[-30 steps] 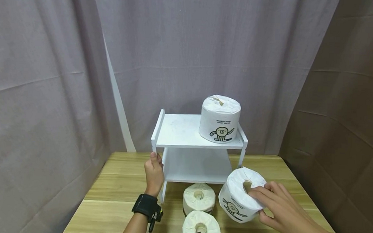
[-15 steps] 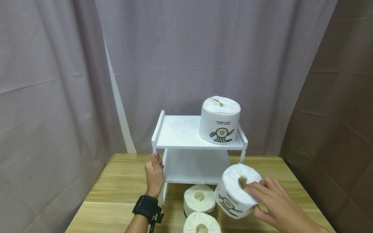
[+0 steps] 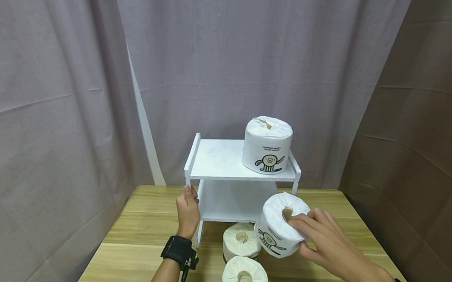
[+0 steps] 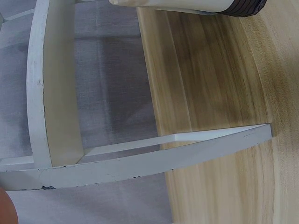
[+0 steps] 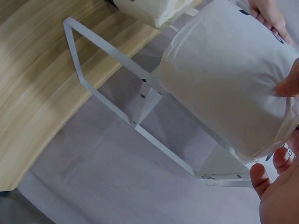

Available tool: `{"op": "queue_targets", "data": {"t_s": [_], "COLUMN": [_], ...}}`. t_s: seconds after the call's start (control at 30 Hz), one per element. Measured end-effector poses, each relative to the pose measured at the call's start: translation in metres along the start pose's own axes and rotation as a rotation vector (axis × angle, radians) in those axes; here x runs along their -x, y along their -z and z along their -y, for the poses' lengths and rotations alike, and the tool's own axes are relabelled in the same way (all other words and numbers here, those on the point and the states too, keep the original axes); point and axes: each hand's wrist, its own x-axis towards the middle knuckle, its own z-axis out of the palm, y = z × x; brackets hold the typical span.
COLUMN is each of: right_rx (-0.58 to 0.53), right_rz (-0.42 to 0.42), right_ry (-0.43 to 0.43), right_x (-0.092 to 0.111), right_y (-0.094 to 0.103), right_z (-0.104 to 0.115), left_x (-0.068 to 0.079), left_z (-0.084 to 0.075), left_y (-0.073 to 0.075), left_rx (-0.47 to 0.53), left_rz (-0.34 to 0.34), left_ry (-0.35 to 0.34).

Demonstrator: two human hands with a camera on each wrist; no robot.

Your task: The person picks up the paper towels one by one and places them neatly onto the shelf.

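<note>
My left hand [image 3: 187, 211] grips the front left post of a white two-tier shelf [image 3: 217, 157]. My right hand [image 3: 331, 250] holds a white-wrapped toilet paper roll [image 3: 273, 227], fingers at its core hole and thumb on its side. The roll hangs tilted above the table, in front of the lower tier's right end. In the right wrist view the wrapped roll [image 5: 224, 79] covers part of the shelf frame [image 5: 107, 46]. Another toilet paper roll [image 3: 267, 147], with a printed cartoon figure, stands upright on the top tier's right side.
Two cream-coloured rolls stand on the wooden table [image 3: 131, 238]: a rear one [image 3: 229, 244] by the shelf's front and a nearer one [image 3: 229, 280]. A grey curtain [image 3: 229, 65] hangs behind, and a brown cloth [image 3: 420, 124] lines the right side.
My right hand has carried the tilted toilet paper roll left and slightly up, toward the lower tier. The left hand stays on the shelf post.
</note>
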Motion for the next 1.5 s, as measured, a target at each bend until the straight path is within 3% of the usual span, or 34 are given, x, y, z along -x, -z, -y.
{"op": "queue_targets", "data": {"t_s": [0.83, 1.03, 1.13, 1.2, 1.5], "right_rx": [0.009, 0.014, 0.02, 0.025, 0.061], "right_rz": [-0.015, -0.016, -0.02, -0.025, -0.031], "right_ry": [-0.043, -0.074, -0.087, -0.093, -0.174], "right_x": [-0.025, -0.036, -0.045, -0.05, -0.067], "right_y": [-0.022, -0.028, -0.032, -0.035, -0.054], "right_z": [0.004, 0.007, 0.009, 0.01, 0.011], "left_x": [0.003, -0.001, -0.002, -0.001, 0.0], "left_z": [-0.002, 0.012, 0.009, -0.001, -0.002], "left_y": [-0.003, -0.002, -0.001, -0.001, -0.001], "left_rx": [-0.001, -0.019, -0.018, -0.013, 0.0], "left_rz": [-0.001, -0.008, -0.015, -0.02, -0.014], "left_ry": [0.009, 0.006, -0.011, -0.011, 0.006]}}
